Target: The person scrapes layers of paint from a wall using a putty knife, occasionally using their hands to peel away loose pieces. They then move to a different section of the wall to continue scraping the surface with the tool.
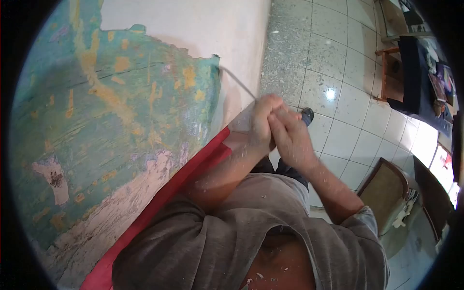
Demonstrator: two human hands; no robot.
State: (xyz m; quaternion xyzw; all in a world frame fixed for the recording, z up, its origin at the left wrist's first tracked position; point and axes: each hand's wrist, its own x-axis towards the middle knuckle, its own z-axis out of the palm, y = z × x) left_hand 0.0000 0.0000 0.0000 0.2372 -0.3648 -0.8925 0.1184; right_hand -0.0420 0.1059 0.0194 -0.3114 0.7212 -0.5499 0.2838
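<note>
My left hand is closed around the hidden handle of a long scraping tool. Its thin metal shaft runs up and left to the wall, its tip at the edge of the green paint. My right hand is clasped against the left one, fingers wrapped over the same grip. Before the tool stands a wall with worn green paint, yellow and pinkish patches and scrape marks. Beyond a ragged paint edge, a smooth pale surface shows. Pale flakes cling to both forearms.
A red strip slants along the wall close to my left arm. Paint flakes litter the tiled floor, where a dark shoe shows. An upholstered chair stands at the right, with a dark-covered table holding assorted items farther up.
</note>
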